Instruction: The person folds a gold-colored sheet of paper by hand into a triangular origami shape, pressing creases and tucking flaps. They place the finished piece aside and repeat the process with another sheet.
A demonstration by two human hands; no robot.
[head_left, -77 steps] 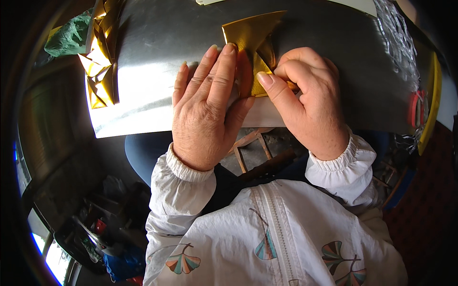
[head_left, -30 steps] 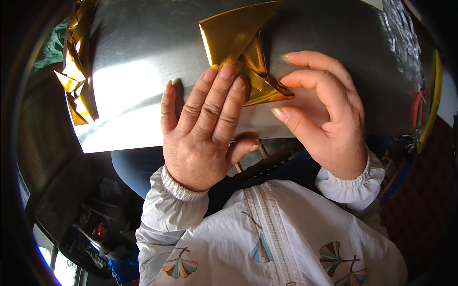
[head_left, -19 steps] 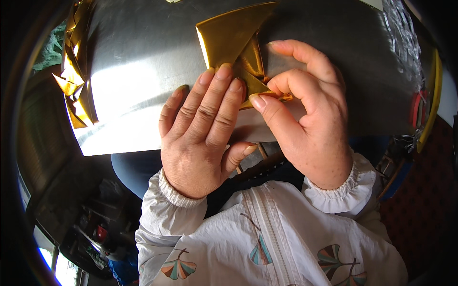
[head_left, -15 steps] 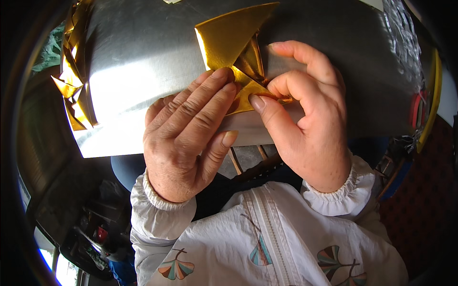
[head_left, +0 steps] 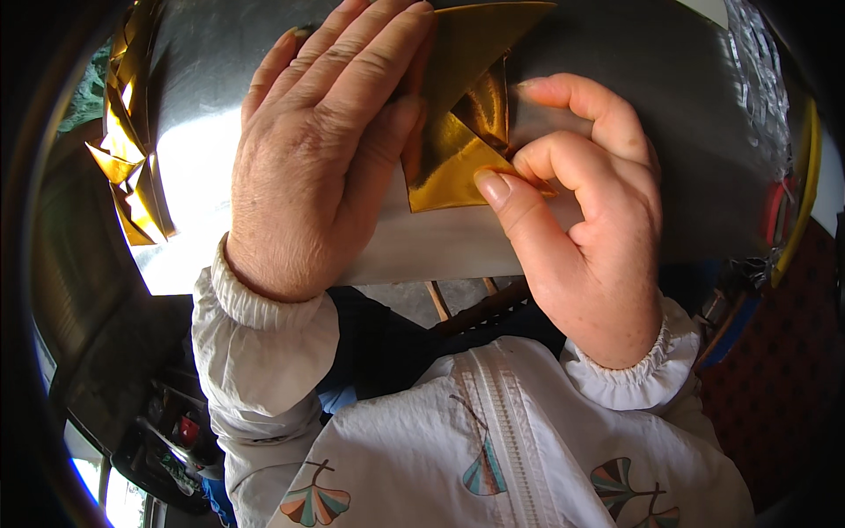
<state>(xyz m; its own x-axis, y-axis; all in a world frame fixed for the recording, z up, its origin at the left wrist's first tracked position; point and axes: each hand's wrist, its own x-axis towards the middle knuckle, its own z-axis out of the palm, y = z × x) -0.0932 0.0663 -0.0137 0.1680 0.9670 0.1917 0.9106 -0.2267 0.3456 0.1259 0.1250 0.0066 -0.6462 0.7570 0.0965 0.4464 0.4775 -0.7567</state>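
A sheet of shiny gold foil paper (head_left: 449, 176), partly folded, lies on a metal tabletop (head_left: 607, 40). Its upper part fans out to a point at the far right, and a creased fold shows at its middle. My right hand (head_left: 585, 207) pinches the paper's near right corner between thumb and index finger, the other fingers curled loosely. Stretched nearly straight, the fingers of my left hand (head_left: 308, 158) lie along the paper's left side and cover part of it; I cannot tell how firmly they press.
Several folded gold foil pieces (head_left: 132, 145) are lined up at the table's left edge. To the right sit clear plastic strands (head_left: 757, 88), a red item (head_left: 776, 211) and a curved yellow edge (head_left: 805, 194). White paper (head_left: 707, 9) shows at the far right.
My left hand has moved away from me and to the left, off the paper's near fold. The right hand keeps its pinch; it and the paper appear slightly further right.
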